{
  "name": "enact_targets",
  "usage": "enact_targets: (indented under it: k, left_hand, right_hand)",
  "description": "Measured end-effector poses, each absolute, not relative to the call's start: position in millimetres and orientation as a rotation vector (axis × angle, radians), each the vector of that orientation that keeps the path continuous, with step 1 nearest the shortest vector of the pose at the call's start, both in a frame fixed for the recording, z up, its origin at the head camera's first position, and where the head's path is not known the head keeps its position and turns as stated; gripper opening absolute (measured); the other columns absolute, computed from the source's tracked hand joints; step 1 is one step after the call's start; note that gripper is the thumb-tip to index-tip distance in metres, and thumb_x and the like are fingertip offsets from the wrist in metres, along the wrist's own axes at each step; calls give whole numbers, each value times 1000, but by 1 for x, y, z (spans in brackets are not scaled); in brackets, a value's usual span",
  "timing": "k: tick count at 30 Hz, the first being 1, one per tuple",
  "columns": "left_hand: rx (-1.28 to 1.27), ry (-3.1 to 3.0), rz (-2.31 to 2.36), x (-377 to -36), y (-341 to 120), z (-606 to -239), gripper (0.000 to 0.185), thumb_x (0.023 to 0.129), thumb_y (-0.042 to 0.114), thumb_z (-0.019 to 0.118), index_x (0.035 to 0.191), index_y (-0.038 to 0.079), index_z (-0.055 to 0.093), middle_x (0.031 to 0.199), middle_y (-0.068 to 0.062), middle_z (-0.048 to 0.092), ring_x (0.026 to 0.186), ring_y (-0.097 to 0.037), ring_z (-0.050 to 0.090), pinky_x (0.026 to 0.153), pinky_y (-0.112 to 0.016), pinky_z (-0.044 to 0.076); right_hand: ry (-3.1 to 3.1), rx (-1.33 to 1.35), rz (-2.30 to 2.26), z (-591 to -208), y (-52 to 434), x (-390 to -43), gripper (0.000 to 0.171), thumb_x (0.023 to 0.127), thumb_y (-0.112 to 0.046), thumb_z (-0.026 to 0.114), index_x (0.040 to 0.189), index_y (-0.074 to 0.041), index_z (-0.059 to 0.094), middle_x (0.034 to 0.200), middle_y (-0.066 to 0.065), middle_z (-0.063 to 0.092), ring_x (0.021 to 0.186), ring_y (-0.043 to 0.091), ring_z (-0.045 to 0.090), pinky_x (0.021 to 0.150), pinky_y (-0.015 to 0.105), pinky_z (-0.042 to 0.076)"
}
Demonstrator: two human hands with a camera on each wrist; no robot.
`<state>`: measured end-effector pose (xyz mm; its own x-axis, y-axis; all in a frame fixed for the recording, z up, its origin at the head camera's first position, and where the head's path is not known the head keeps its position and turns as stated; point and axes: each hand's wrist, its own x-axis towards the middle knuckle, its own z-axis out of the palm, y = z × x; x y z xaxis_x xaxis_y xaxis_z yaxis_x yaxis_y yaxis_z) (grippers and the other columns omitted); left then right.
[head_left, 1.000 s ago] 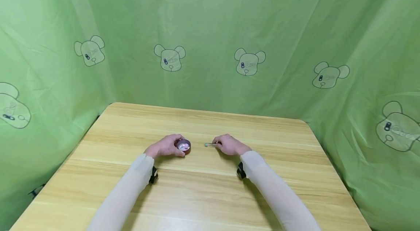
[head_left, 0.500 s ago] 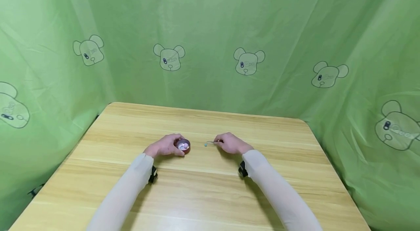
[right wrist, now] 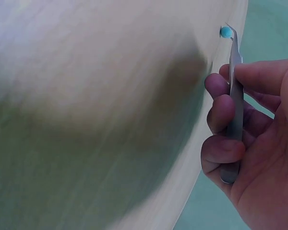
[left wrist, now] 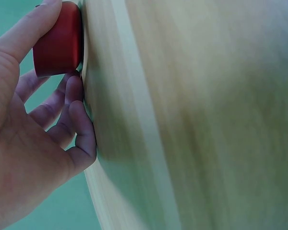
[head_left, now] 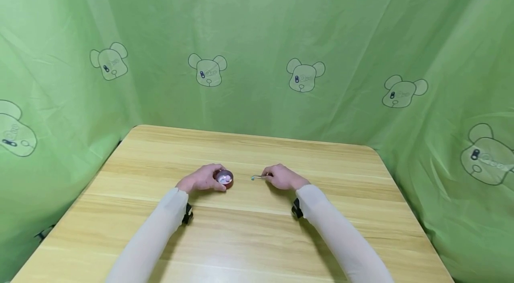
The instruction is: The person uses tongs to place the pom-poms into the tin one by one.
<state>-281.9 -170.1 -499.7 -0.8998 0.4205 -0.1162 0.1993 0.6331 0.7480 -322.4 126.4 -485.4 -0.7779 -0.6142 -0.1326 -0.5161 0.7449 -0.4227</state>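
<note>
A small round red dish (head_left: 225,179) (left wrist: 59,44) with pale pieces inside stands on the wooden table (head_left: 249,238). My left hand (head_left: 202,179) (left wrist: 38,120) grips its side, thumb on one side and fingers curled against the other. My right hand (head_left: 281,176) (right wrist: 249,158) pinches metal tweezers (head_left: 260,177) (right wrist: 235,96) pointing left toward the dish. A small blue bead (head_left: 252,178) (right wrist: 225,31) sits between the tweezer tips, just above the table, a short gap right of the dish.
Green cloth with bear prints (head_left: 305,75) hangs behind and on both sides of the table. Black wrist straps (head_left: 187,214) sit on both sleeved forearms. The table's far edge (head_left: 253,135) runs under the cloth.
The right hand with the tweezers has shifted very slightly; the bead stays in the tips. The left hand and the dish have not moved.
</note>
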Motion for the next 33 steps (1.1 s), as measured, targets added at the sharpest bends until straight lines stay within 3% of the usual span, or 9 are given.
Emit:
enact_targets:
  k: [24, 33]
  left_hand:
    - [468, 2583, 1128, -280, -169, -501, 50, 73, 21, 82, 116, 12, 58, 107, -1, 61, 99, -17, 56, 91, -39, 43]
    - [478, 2581, 1133, -280, -169, -500, 50, 74, 21, 82, 116, 13, 58, 107, -1, 61, 100, -17, 56, 92, -39, 43]
  right_hand:
    - [2678, -875, -589, -483, 133, -319, 18, 96, -14, 52, 104, -11, 68, 85, -2, 61, 69, 13, 49, 68, 31, 43]
    - [2677, -883, -579, -484, 134, -318, 18, 96, -12, 52, 104, -12, 68, 92, -2, 64, 76, 13, 52, 75, 33, 44]
